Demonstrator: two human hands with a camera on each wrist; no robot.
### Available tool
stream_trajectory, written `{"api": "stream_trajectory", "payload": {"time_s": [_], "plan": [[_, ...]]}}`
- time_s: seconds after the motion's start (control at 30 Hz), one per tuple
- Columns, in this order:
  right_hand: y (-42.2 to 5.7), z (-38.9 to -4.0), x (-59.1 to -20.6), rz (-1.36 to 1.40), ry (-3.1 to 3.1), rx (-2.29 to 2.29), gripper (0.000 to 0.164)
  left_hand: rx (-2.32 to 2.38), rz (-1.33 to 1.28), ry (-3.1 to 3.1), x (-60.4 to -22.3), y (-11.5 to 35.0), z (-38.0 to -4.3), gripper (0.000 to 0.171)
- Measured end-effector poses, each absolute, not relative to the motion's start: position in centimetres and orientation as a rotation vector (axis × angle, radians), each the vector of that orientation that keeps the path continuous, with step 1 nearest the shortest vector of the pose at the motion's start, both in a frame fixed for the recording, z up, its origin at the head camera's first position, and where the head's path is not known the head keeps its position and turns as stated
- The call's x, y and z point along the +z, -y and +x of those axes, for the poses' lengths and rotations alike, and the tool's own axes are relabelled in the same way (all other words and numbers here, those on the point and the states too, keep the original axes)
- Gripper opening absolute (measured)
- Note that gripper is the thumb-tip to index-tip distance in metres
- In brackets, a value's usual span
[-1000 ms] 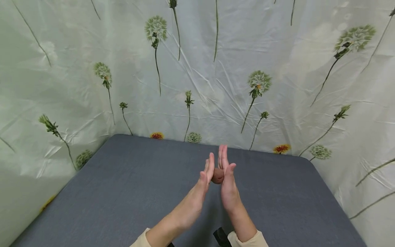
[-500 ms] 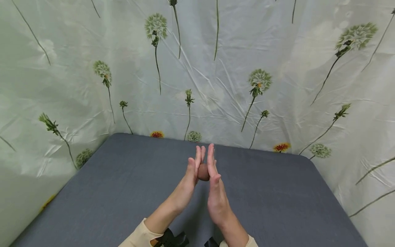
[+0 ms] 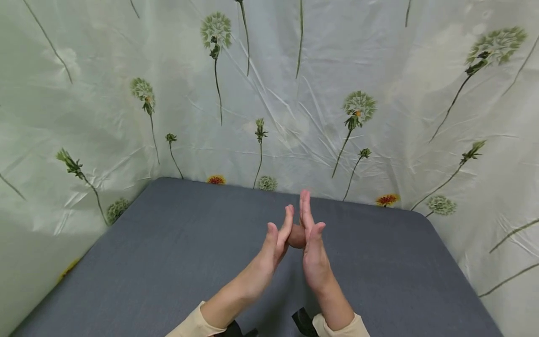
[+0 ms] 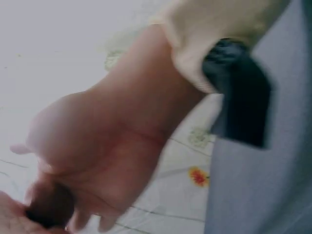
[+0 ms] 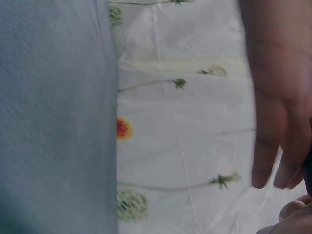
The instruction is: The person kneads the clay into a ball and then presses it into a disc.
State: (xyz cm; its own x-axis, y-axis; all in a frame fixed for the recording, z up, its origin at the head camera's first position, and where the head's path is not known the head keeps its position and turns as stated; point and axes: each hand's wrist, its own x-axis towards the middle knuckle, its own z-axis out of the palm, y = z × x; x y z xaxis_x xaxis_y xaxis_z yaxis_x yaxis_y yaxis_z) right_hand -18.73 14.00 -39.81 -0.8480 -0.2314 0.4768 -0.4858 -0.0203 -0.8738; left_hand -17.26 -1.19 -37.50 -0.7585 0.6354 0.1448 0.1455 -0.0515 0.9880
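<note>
A small brown ball, smooth like clay, sits between my two palms above the grey surface. My left hand presses it from the left with fingers straight and thumb raised. From the right, my right hand lies against it, fingers extended forward and its fingertips farther out than the left ones. In the left wrist view the ball shows dark at the lower left, against a broad blurred palm. Straight fingers hang at the right edge of the right wrist view.
A grey padded table top spreads under the hands. Behind it and along both sides hangs a pale curtain printed with dandelions. Black straps with cameras sit at the cream sleeves.
Both hands swung left with the ball, then back right. The palms slid against each other, the right hand now farther forward. A crease seen on the ball earlier no longer shows.
</note>
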Motion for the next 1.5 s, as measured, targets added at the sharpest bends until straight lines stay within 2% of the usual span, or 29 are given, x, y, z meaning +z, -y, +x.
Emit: {"api": "stream_trajectory", "payload": {"time_s": [0.23,0.4,0.77,1.07,1.27,1.5], "plan": [[-11.3,-17.5,-41.0,0.932,2.058,1.896,0.067,2.049,0.829,-1.941,-37.1,2.4,-18.3,0.078],[-10.4,-16.5,-40.7,0.954,2.043,1.801,0.067,2.082,0.817,-1.957,-37.4,2.7,-19.0,0.081],[-12.6,-17.6,-39.5,0.84,2.073,1.532,0.064,1.959,0.789,-1.866,-39.4,-0.1,-18.7,0.077],[-13.6,-19.4,-40.4,0.722,2.205,1.897,0.074,1.947,0.739,-1.86,-39.3,0.4,-18.0,0.076],[-11.5,-18.4,-41.4,0.794,2.203,1.962,0.061,2.073,0.689,-1.955,-38.5,1.6,-18.0,0.072],[-9.8,-16.6,-40.9,0.837,2.16,1.813,0.058,2.107,0.705,-1.998,-38.3,2.7,-19.0,0.072]]}}
